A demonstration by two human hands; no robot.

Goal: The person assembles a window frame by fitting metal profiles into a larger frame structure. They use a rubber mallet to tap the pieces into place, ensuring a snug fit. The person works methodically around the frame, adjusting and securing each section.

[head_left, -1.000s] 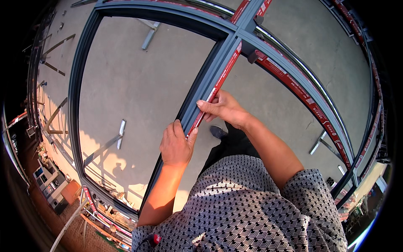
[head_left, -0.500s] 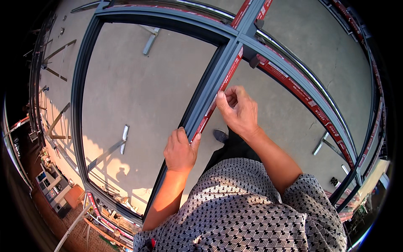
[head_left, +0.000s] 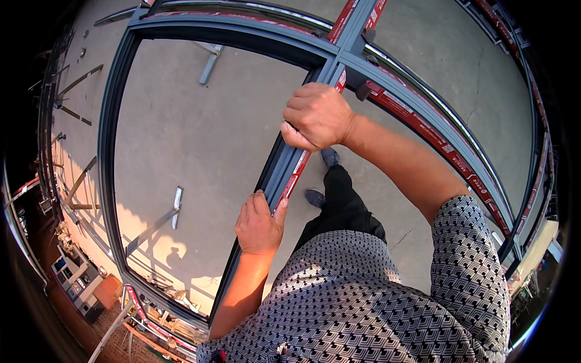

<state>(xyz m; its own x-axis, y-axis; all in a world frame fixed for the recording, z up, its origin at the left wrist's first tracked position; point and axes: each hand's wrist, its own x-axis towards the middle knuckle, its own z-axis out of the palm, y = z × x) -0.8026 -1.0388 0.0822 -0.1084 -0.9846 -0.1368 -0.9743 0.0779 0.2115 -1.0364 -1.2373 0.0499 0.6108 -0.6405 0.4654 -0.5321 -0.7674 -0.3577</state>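
while the patterned shirt (head_left: 345,272) fills the lower middle of the picture, the left hand (head_left: 260,224) just above it is closed on the grey mullion (head_left: 274,174), fingers laid over its face and thumb against the strip of red protective film (head_left: 294,178) along its right edge. from my remote seat i see the right hand (head_left: 318,117) higher up the bar, near the centre, curled into a fist over it; the palm is hidden, so i cannot tell whether it grips anything.

the mullion slants up to a cross joint (head_left: 346,49) at upper middle, within a big window frame (head_left: 106,151) with black inner edges. i judge the metal stiff and the whole assembly heavy, its smooth grey face a little slippery and easily scratched; i would hold the mullion across both sides, between joints. the film looks thin and light, perhaps prone to tearing, so i would pinch it close to the metal.

farther out, a red-filmed crossbar (head_left: 423,124) sweeps to the right, a dark block (head_left: 363,91) beside the joint. below lie grey shoes (head_left: 315,196) on the concrete floor (head_left: 200,133), and a t-shaped metal stand (head_left: 177,209) at left.
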